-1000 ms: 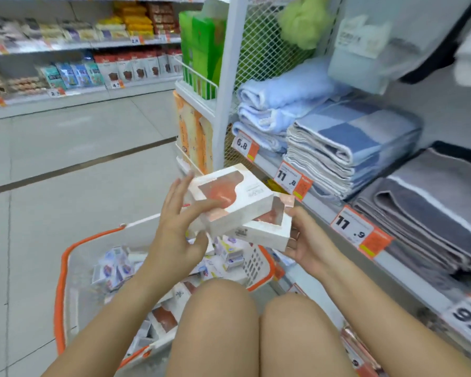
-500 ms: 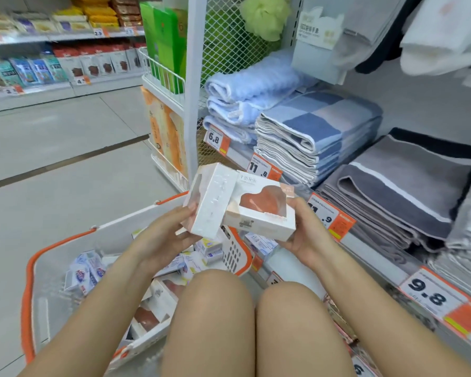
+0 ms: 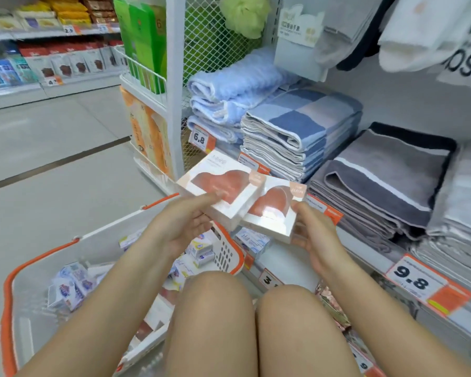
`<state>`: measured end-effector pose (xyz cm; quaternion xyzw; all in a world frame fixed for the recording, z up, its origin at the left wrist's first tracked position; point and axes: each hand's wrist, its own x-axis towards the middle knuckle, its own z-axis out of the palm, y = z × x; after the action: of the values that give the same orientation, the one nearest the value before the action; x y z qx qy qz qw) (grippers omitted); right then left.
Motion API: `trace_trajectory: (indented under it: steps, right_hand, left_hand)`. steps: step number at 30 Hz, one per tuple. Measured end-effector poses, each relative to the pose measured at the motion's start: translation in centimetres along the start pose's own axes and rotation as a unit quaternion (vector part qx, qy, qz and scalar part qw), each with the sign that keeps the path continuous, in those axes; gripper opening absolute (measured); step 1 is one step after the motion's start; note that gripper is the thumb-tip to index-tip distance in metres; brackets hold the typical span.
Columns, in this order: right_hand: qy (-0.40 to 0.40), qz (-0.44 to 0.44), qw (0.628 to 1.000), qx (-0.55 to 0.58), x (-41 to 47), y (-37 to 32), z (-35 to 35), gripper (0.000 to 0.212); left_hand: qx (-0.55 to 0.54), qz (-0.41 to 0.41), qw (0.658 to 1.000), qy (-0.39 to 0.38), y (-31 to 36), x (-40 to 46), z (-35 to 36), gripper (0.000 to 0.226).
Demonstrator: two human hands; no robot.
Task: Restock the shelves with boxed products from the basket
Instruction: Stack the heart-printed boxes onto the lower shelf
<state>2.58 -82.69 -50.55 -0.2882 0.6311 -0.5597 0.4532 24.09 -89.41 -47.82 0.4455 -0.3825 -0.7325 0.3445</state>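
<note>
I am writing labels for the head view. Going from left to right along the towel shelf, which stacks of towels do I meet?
Light blue rolled towels → blue checked folded towels → dark grey towels with a white stripe → pale grey towels at the right edge.

Folded towels (image 3: 299, 126) on shelf (image 3: 370, 257)

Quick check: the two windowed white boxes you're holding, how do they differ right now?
The left box is held by the left hand; the right box by the right hand. The left box sits higher and overlaps the right box's edge. The left box shows printed lettering near its far corner; none is legible on the right box. Both are white with a pinkish-red item behind a window and a peach corner label.
</note>
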Motion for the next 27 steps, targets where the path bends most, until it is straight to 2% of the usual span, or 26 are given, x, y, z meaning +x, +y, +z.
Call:
trace_trajectory:
  steps: [2, 3, 4, 6, 8, 9, 13, 16, 18, 20, 23, 27]
  right_hand:
    - [0.037, -0.017, 0.999, 0.017, -1.0, -0.5, -1.3, 0.016]
    - [0.053, -0.026, 0.998, 0.028, -1.6, -0.8, -2.1, 0.016]
    - [0.067, -0.038, 0.996, 0.035, -2.2, -1.0, -3.0, 0.017]
    - [0.095, -0.061, 0.993, 0.037, -3.5, -1.5, -4.9, 0.017]
    - [0.128, -0.086, 0.988, 0.026, -5.0, -2.0, -6.8, 0.016]
    - [0.141, -0.092, 0.985, 0.019, -5.8, -2.1, -7.7, 0.016]
    - [0.187, -0.073, 0.979, 0.037, -9.4, -2.3, -11.7, 0.015]
    - [0.234, -0.062, 0.969, 0.051, -12.2, -2.4, -15.1, 0.013]
    - [0.255, -0.053, 0.964, 0.051, -13.8, -2.3, -17.1, 0.013]
    - [0.255, -0.036, 0.966, 0.037, -15.2, -2.1, -18.7, 0.022]
    - [0.247, -0.018, 0.969, 0.028, -16.5, -1.4, -20.5, 0.023]
    - [0.24, -0.016, 0.97, 0.022, -17.3, -0.9, -22.9, 0.025]
  left_hand:
    - [0.04, 0.045, 0.998, 0.005, 0.2, 0.4, 2.0, 0.072]
    - [0.056, 0.064, 0.996, 0.003, 0.3, 0.4, 3.1, 0.08]
    - [0.07, 0.077, 0.994, -0.012, 0.3, 0.4, 4.2, 0.076]
    - [0.092, 0.084, 0.991, -0.056, 0.3, -0.1, 6.9, 0.047]
    - [0.106, 0.088, 0.988, -0.068, -0.5, -0.5, 9.6, 0.02]
    - [0.114, 0.088, 0.987, -0.065, -1.1, -0.7, 11.1, 0.018]
    - [0.145, 0.058, 0.981, -0.114, -3.4, -1.8, 16.2, 0.026]
    - [0.223, 0.026, 0.958, -0.179, -4.8, -2.6, 18.4, 0.061]
    - [0.255, 0.005, 0.94, -0.225, -5.4, -3.6, 19.8, 0.076]
    - [0.243, -0.029, 0.927, -0.284, -6.1, -4.5, 21.3, 0.07]
    - [0.185, -0.071, 0.909, -0.366, -6.8, -6.1, 23.3, 0.042]
    - [0.167, -0.091, 0.904, -0.383, -8.4, -7.3, 25.0, 0.041]
